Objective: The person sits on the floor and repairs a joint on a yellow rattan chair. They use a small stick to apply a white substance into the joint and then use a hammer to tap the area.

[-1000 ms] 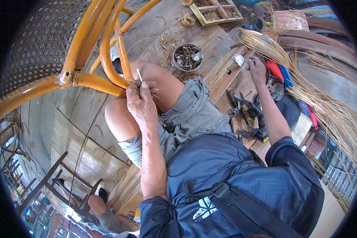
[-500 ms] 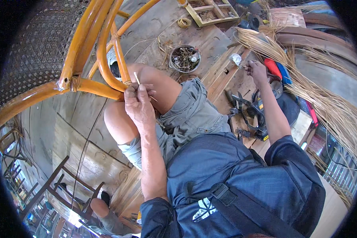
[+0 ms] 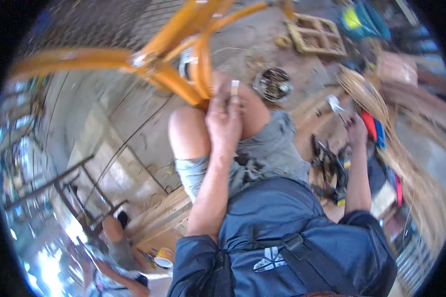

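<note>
My left hand (image 3: 225, 121) is closed at my knees, with a short pale cane strip (image 3: 235, 87) standing up between its fingers. Just beyond it, the orange-brown varnished rattan furniture frame (image 3: 171, 81) comes down against my knees; whether the hand also touches it I cannot tell. Out to the right, my right hand (image 3: 356, 129) is closed round the thin handle of a small tool with a pale, silvery head (image 3: 333, 103). The head points away to the far left of that hand. Motion blur hides the tool's exact kind.
A round metal pan of scraps (image 3: 274, 84) and a wooden divided frame (image 3: 317, 35) lie ahead. Bundled cane strands (image 3: 366, 94) and dark tools (image 3: 329, 168) are at the right. Another person (image 3: 116, 270) sits at the lower left, near a dark chair frame (image 3: 79, 188).
The whole view has swung, so most things sit further right and blur. My right hand now grips the silvery-headed tool more plainly. My left hand keeps the strip by the rattan frame.
</note>
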